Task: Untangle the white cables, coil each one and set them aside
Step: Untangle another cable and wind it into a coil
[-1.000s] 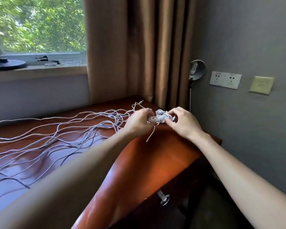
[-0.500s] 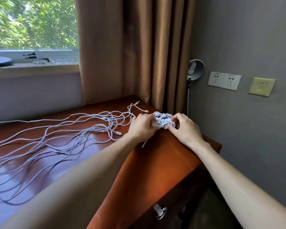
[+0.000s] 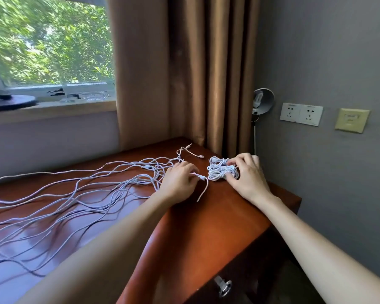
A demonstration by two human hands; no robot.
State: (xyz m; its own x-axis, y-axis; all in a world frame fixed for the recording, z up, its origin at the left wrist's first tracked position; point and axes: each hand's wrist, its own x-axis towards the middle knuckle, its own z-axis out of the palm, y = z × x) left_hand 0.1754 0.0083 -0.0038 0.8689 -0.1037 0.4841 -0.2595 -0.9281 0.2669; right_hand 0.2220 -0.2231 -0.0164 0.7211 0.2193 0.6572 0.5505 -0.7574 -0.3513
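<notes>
On the desk, right hand grips coiled cable; left hand apparently pinches plug.

- Two hands: left hand, right hand.
- One coiled bundle of white cable.
- Loose white cables: several, too tangled to count.
- One worktop, with one metal drawer pull.
- One white socket plate carrying two outlets.
- One beige wall plate.
- One lamp.
</notes>
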